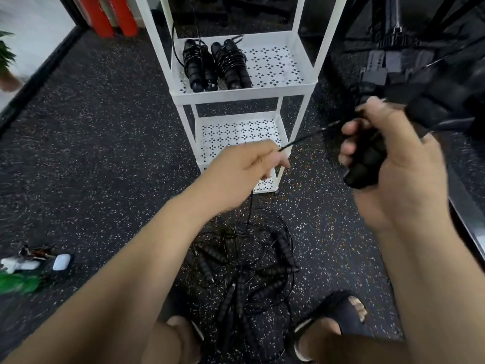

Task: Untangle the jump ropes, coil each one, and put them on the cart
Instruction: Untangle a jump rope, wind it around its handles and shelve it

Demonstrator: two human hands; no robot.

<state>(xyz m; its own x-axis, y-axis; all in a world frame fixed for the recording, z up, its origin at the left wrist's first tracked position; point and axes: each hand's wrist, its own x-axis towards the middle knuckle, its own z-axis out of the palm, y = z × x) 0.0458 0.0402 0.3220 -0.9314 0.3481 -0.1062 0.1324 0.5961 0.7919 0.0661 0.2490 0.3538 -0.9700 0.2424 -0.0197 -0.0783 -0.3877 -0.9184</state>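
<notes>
Nearest the viewer, between two feet in black slides (338, 311), the tangle of jump ropes (244, 266) lies on the speckled floor, its ribbed handles and thin cords crossing one another. From it a single cord (309, 136) rises to the left hand (244, 166), which pinches it between thumb and fingertips. The cord then runs taut to the right hand (393, 164), whose fingers are curled round a black handle (367, 156). Whether one handle or a pair is held cannot be told. Judged risks: a further upward pull may tighten a knot in the tangle or drag neighbouring handles along, because the cord appears to pass through several loops. The thin cord may also slip from the light pinch, so that any turns wound on the handle spring loose. Beyond the hands stands the white cart (236, 97). Its upper visible tray holds two coiled ropes (199, 67), side by side at the left and each wound round its handles, with the right part of the tray floor bare. A cord from the left bundle loops outside the tray wall and could snag a later placement. The lower tier (236, 132), partly hidden by the left hand, shows only perforated floor.
</notes>
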